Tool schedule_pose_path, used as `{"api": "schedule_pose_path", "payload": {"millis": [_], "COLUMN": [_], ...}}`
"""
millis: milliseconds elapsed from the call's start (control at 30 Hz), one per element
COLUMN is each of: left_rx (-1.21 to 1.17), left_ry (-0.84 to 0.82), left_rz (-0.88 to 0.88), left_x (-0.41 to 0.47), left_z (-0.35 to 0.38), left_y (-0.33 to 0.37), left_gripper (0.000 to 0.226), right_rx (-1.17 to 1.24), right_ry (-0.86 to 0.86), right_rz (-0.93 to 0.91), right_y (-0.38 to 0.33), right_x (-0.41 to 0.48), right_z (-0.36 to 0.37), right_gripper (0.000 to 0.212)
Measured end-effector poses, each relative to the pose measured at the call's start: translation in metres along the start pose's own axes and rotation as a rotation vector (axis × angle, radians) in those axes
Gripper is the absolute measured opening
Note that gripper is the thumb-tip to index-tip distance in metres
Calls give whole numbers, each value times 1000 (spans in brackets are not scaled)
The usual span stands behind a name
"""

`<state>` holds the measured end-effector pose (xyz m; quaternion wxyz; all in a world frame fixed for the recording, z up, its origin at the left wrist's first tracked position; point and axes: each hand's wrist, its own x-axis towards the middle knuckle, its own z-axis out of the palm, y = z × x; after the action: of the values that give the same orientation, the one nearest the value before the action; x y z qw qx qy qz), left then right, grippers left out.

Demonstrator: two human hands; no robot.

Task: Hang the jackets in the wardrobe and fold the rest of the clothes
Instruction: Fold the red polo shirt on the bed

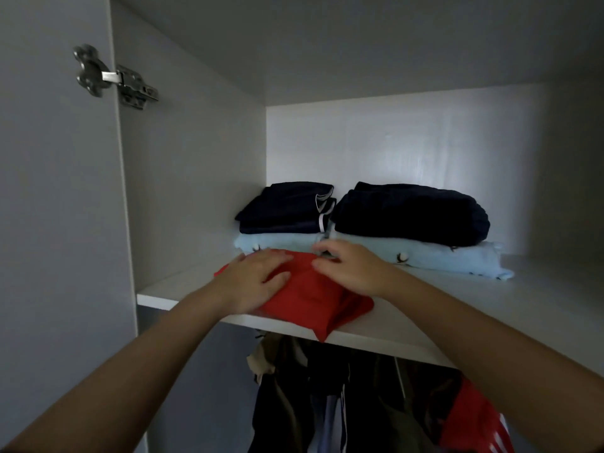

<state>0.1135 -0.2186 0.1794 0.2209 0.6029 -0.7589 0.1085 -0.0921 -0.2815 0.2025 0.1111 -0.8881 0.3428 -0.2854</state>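
**A:** Head view: where is the red garment sitting?

**B:** The folded red garment [313, 299] is lying on the front edge of the wardrobe shelf [490, 322], with one corner hanging over the lip at about six o'clock.

**A:** And the hands?

**B:** The left hand [251, 279] is resting flat on the garment's nine o'clock side, fingers straight and spread, gripping nothing. The right hand [353, 269] is lying on the two o'clock side, fingers bending over the far edge. I cannot tell whether they are pinching the cloth or only touching it.

**A:** What is lying behind it?

**B:** Towards twelve o'clock from the red garment, two stacks are sitting side by side. The left one is showing a dark navy fold [284, 207] on a pale blue fold [277, 241]. The right one is showing a thicker navy bundle [408, 214] on a pale blue printed piece [451, 259]. The red garment's far edge is touching or nearly touching the left stack.

**A:** Below the shelf?

**B:** Dark jackets [327, 403] are hanging at six o'clock, with a red jacket with white stripes [474, 423] at five o'clock. A metal hinge [114, 76] is showing at ten o'clock on the open door [49, 191].
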Motion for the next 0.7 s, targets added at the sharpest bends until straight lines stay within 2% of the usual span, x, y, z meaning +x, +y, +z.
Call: {"api": "schedule_pose_path", "payload": {"millis": [67, 100, 267, 400, 533, 700], "left_rx": [77, 95, 131, 186, 237, 209], "left_ry": [-126, -145, -191, -213, -192, -226], "left_rz": [-45, -49, -27, -95, -202, -326], "left_x": [6, 8, 15, 25, 34, 45], "left_z": [10, 14, 21, 24, 31, 35], "left_y": [-1, -3, -13, -29, -54, -89], "left_gripper": [46, 46, 47, 51, 56, 58], "right_rx": [-170, -268, -546, -599, -605, -441], "right_ry": [-173, -234, -179, -307, -421, -446], "right_rz": [-79, -61, -29, 67, 160, 208], "right_y": [-18, -22, -33, -38, -38, -35], "right_x": [-21, -30, -40, -12, 29, 70], "right_z": [9, 15, 30, 40, 54, 78], "right_gripper": [35, 36, 35, 35, 43, 47]}}
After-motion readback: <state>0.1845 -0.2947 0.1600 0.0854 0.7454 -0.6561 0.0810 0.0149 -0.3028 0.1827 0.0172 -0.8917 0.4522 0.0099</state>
